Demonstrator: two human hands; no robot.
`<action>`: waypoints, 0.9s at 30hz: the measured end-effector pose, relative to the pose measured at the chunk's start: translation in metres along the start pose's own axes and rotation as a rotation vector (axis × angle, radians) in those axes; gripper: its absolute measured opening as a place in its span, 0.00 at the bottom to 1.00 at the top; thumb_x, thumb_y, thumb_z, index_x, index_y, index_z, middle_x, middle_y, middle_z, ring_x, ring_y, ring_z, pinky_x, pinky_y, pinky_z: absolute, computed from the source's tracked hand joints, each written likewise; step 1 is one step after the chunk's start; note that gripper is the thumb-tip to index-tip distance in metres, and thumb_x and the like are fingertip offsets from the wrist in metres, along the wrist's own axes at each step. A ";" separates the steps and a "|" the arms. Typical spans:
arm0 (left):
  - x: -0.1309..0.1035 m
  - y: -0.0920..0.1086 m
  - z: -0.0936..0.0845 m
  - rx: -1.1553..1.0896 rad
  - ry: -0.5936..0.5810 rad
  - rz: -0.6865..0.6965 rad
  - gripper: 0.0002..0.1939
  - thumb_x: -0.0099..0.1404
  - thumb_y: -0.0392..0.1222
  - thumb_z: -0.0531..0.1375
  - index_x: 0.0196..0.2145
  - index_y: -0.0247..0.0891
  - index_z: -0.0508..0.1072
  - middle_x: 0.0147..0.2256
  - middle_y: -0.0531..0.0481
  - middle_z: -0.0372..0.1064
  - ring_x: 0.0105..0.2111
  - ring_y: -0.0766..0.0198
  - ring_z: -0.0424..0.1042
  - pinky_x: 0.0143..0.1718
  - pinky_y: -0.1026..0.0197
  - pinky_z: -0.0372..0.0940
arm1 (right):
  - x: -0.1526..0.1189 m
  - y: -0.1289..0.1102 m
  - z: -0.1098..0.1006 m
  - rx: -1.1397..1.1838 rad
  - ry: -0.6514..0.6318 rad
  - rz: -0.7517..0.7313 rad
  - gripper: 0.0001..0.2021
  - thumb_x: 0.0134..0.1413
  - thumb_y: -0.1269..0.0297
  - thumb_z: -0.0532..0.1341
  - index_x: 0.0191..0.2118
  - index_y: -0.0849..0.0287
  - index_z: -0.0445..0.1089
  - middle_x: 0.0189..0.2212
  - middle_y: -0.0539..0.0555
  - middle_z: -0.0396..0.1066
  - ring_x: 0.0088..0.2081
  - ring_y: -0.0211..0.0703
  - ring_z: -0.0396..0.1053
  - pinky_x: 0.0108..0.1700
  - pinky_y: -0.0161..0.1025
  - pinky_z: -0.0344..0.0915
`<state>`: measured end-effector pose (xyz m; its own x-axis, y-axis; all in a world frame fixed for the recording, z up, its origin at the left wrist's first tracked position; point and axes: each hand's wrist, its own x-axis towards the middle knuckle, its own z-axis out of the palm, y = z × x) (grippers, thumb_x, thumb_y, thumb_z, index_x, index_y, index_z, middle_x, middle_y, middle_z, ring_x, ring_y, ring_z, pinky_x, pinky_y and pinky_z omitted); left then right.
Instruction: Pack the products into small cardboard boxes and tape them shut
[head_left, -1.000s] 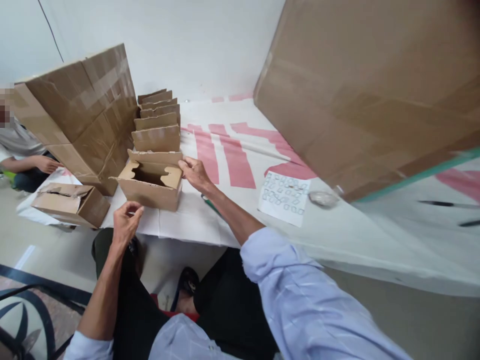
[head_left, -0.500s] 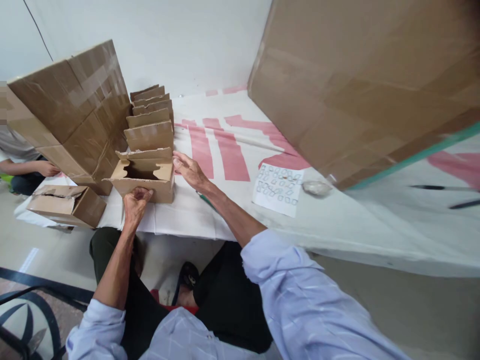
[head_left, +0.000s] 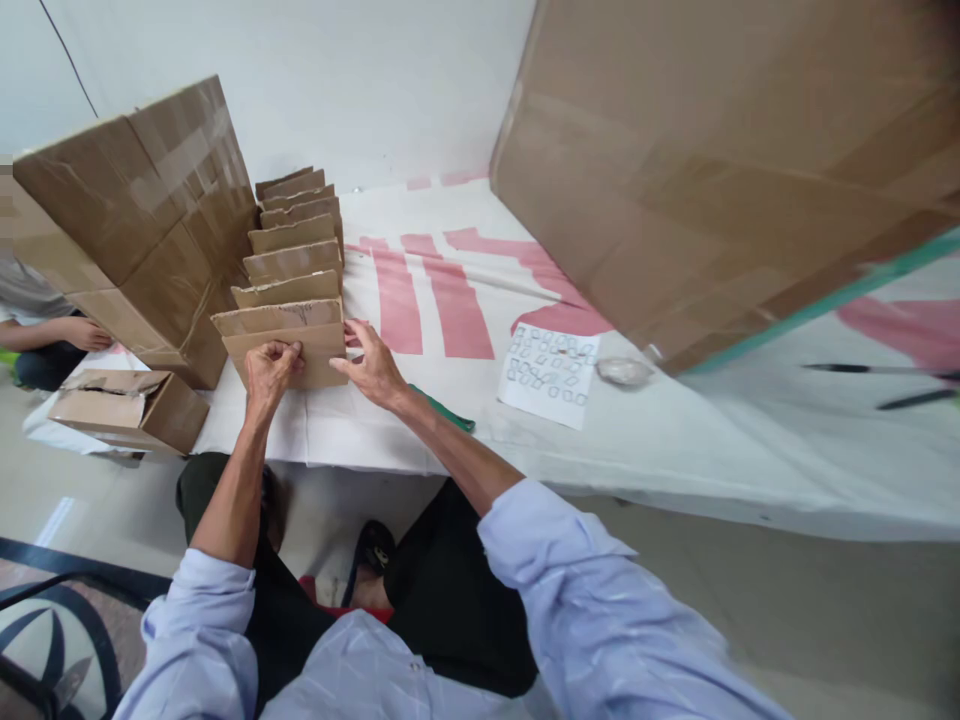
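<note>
A small cardboard box [head_left: 319, 345] stands at the front of a row on the table, its front panel facing me and its opening hidden. My left hand [head_left: 274, 374] is closed on that panel, thumb and fingertips pinched together at its middle. At the box's right edge is my right hand [head_left: 373, 368], with thumb and fingers spread apart; the thumb tip meets the front and the other fingertips reach the side. Close behind, several similar cardboard boxes [head_left: 292, 262] are lined up with their flaps raised.
Large taped cartons stand left [head_left: 169, 190] and right [head_left: 720, 170]. A closed small carton [head_left: 127, 410] sits at left, near another person's hand [head_left: 88, 334]. On the white cloth [head_left: 442, 450] lie a green tool [head_left: 446, 410], marked paper [head_left: 549, 375], a clear plastic bundle [head_left: 624, 372] and pens [head_left: 836, 369].
The front box's opening, visible before, is now hidden behind its raised front panel. My right hand has moved slightly down, its thumb now at the front. More of the green tool shows.
</note>
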<state>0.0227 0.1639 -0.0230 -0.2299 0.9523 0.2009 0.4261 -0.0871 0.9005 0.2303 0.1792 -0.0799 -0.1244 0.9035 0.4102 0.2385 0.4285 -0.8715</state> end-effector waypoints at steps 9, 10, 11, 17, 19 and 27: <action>-0.034 -0.032 0.000 0.087 0.001 -0.035 0.23 0.58 0.62 0.72 0.22 0.38 0.80 0.22 0.45 0.77 0.26 0.56 0.75 0.29 0.59 0.64 | -0.044 0.012 0.011 -0.304 -0.079 -0.109 0.35 0.64 0.66 0.63 0.75 0.54 0.58 0.64 0.65 0.69 0.61 0.57 0.72 0.63 0.55 0.71; -0.034 -0.034 0.001 0.092 0.006 -0.037 0.23 0.58 0.62 0.72 0.22 0.39 0.81 0.22 0.45 0.77 0.27 0.56 0.76 0.29 0.59 0.64 | -0.048 0.016 0.010 -0.322 -0.090 -0.112 0.33 0.65 0.65 0.63 0.74 0.55 0.59 0.64 0.65 0.69 0.61 0.57 0.71 0.64 0.55 0.70; -0.034 -0.037 0.003 0.096 0.013 -0.039 0.24 0.59 0.63 0.71 0.22 0.39 0.81 0.22 0.45 0.78 0.27 0.55 0.76 0.29 0.59 0.64 | -0.052 0.020 0.008 -0.342 -0.102 -0.110 0.31 0.66 0.65 0.62 0.73 0.55 0.62 0.63 0.65 0.70 0.62 0.57 0.71 0.64 0.55 0.70; -0.009 -0.042 0.016 0.113 0.054 -0.043 0.22 0.59 0.61 0.71 0.22 0.38 0.81 0.23 0.44 0.78 0.27 0.55 0.76 0.30 0.59 0.65 | -0.069 0.035 0.007 -0.461 -0.152 -0.124 0.17 0.68 0.67 0.59 0.59 0.59 0.74 0.56 0.66 0.75 0.58 0.59 0.72 0.62 0.55 0.70; 0.005 -0.043 0.019 0.114 0.059 -0.039 0.23 0.59 0.62 0.71 0.21 0.38 0.81 0.22 0.45 0.78 0.27 0.55 0.76 0.29 0.59 0.63 | -0.070 0.034 0.008 -0.482 -0.160 -0.138 0.16 0.68 0.67 0.59 0.57 0.59 0.76 0.55 0.65 0.75 0.56 0.58 0.72 0.61 0.55 0.70; 0.063 -0.047 0.029 0.082 0.042 -0.019 0.26 0.57 0.65 0.71 0.20 0.38 0.79 0.20 0.45 0.75 0.24 0.59 0.71 0.28 0.59 0.61 | -0.072 0.030 0.010 -0.570 -0.182 -0.151 0.10 0.69 0.67 0.61 0.51 0.56 0.76 0.53 0.63 0.76 0.52 0.58 0.70 0.57 0.53 0.68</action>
<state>0.0137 0.2365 -0.0642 -0.2739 0.9403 0.2019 0.4910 -0.0438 0.8701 0.2366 0.1269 -0.1382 -0.3470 0.8376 0.4220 0.6764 0.5352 -0.5060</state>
